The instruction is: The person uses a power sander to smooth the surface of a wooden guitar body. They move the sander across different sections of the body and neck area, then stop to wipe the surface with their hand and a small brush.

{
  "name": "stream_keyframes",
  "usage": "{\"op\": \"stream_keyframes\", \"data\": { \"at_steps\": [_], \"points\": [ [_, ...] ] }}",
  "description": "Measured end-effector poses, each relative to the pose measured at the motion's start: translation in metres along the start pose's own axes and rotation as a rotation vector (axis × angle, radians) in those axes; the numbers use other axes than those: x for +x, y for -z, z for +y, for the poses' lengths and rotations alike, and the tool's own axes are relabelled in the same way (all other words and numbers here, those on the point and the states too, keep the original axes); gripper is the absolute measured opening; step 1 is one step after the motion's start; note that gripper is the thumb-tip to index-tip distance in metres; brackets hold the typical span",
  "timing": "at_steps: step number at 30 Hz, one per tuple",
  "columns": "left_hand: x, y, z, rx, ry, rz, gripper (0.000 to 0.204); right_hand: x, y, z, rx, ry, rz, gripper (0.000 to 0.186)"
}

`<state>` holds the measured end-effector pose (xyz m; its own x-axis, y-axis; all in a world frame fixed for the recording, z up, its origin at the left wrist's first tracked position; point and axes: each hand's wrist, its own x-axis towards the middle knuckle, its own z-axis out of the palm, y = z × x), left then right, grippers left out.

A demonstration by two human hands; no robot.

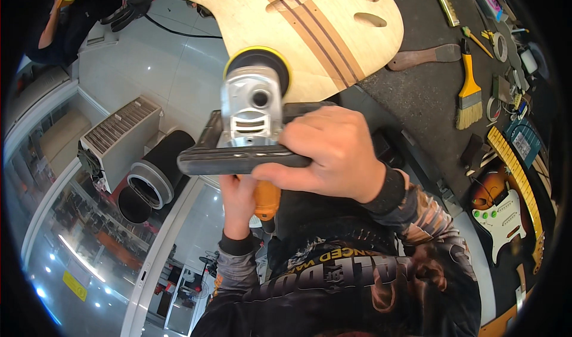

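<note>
A power polisher [250, 95] with a silver head, orange body and black loop handle is held between my hands. My right hand [333, 146] is closed around the right side of the loop handle, thumb along its near bar. Below that bar, my left hand [237, 197] grips the orange motor body; most of its fingers are hidden. The round pad [277, 63] with a yellow rim sits against or just over the edge of a pale wooden guitar body [333, 15]. Dark and brown stripes run down the body's middle, with several routed hollows; whether the pad touches it I cannot tell.
The dark workbench [411, 89] carries a wooden-handled tool [426, 57], a yellow paintbrush [469, 89], tape rolls and a sunburst electric guitar [500, 212] at right. On the left stand a white heater-like box [122, 134] and a dark cylinder [161, 164]. A black cable [185, 34] trails behind.
</note>
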<state>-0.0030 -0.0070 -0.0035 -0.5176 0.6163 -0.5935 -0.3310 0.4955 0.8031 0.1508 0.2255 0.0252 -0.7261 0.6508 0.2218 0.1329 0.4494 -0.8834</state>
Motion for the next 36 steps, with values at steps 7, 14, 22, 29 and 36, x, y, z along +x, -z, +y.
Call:
{"op": "stream_keyframes", "data": {
  "at_steps": [7,14,22,29,36],
  "points": [
    [-0.011,-0.041,0.016,0.060,-0.011,-0.027,0.034,-0.021,0.021,0.002,-0.020,-0.002,0.057,0.057],
    [-0.012,-0.038,0.009,0.016,-0.036,0.022,0.044,-0.021,0.023,0.003,-0.042,-0.030,-0.011,0.049],
    [-0.018,-0.043,0.008,0.013,0.011,0.018,0.046,-0.029,0.033,0.005,-0.015,-0.009,-0.031,0.049],
    [-0.020,-0.050,-0.001,0.016,0.014,-0.088,0.054,-0.040,0.041,0.004,-0.047,-0.026,-0.048,0.048],
    [-0.014,-0.024,-0.005,0.052,-0.023,0.081,0.048,-0.012,0.016,0.007,0.006,0.025,-0.043,0.048]
  ]
}}
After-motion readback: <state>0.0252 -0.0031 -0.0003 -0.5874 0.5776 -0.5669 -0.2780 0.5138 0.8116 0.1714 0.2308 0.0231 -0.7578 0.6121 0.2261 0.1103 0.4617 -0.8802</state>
